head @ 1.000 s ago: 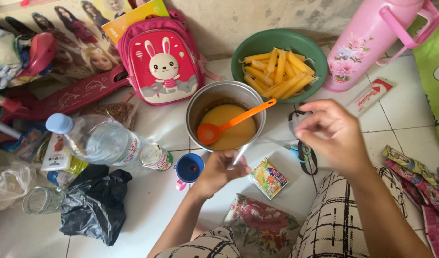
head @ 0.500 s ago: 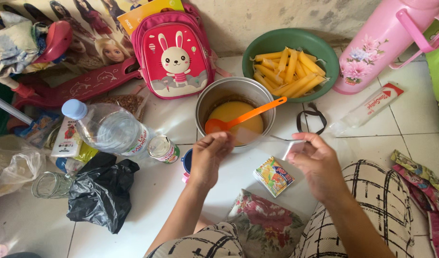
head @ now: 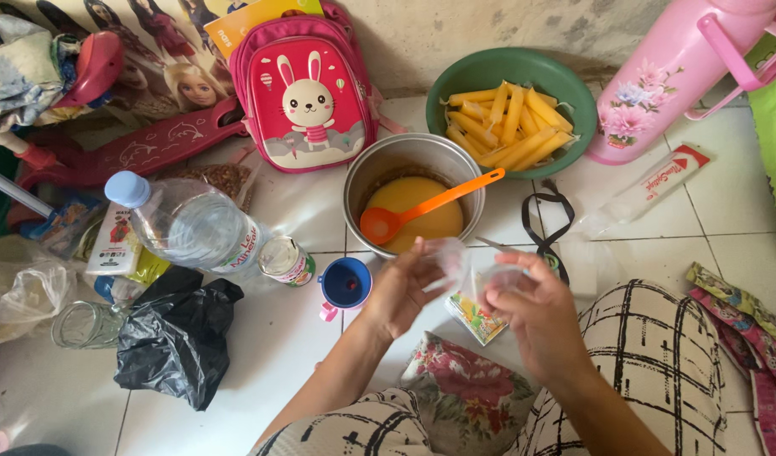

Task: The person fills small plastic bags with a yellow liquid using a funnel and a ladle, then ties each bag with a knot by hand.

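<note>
1. Down on the white tiled floor (head: 278, 338), a seated person works both hands over their lap, just in front of a round steel pot of thick orange liquid (head: 414, 199).
2. Between the hands sits a thin clear plastic sleeve (head: 464, 268), crumpled and see-through. The left hand (head: 405, 291) pinches one edge of it and the right hand (head: 527, 308) grips the other; both are closed on the plastic, as if teasing its mouth apart, though whether it is open yet I cannot tell.
3. An orange plastic ladle (head: 422, 211) rests in the pot, its handle leaning on the rim towards the right. Neither hand touches it.
4. Beyond the pot, a green round bowl (head: 574, 84) already holds a heap of filled, sealed yellow-orange ice sticks (head: 506, 122), so a good batch looks finished.
5. Plenty of liquid is left in the pot, and the sleeve in hand looks empty, so by my reckoning this one is unfilled and there is more to do.
6. A small blue funnel cup (head: 347, 285) stands just left of the left hand, and a yellow drink-mix sachet (head: 472, 314) lies under the hands.
</note>
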